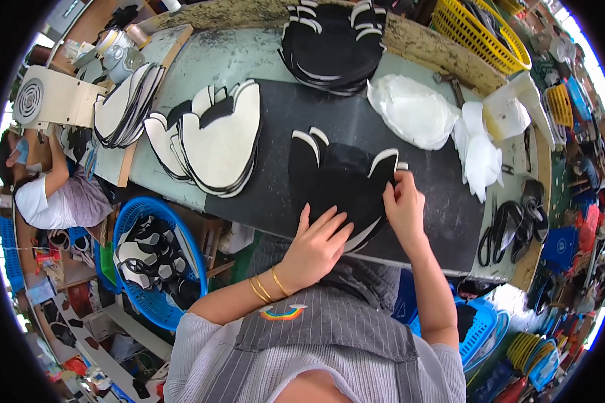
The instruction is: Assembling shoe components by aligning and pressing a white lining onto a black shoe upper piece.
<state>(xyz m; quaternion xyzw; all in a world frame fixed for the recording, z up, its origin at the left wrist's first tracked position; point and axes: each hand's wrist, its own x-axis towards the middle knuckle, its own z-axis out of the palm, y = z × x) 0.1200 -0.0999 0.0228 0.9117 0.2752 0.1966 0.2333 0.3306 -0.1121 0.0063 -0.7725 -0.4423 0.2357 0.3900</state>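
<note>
A black shoe-upper piece [336,185] with white edging on its upturned tips lies on the dark mat [433,195] in front of me. My left hand [316,245] rests flat on its near left part, fingers spread. At the piece's right tip my right hand [407,205] is closed, thumb and fingertips pinching the white-edged corner. Beyond it is a stack of similar black pieces [333,50]. To the left, piles of cream pieces [225,138] with black layers overlap on the table.
White crumpled sheets [413,111], a hammer [454,87] and black straps [511,221] are on the right side. A blue basket [202,269] of cut pieces stands at lower left. A yellow basket [480,37] sits at the back right. Another person [64,198] sits at far left.
</note>
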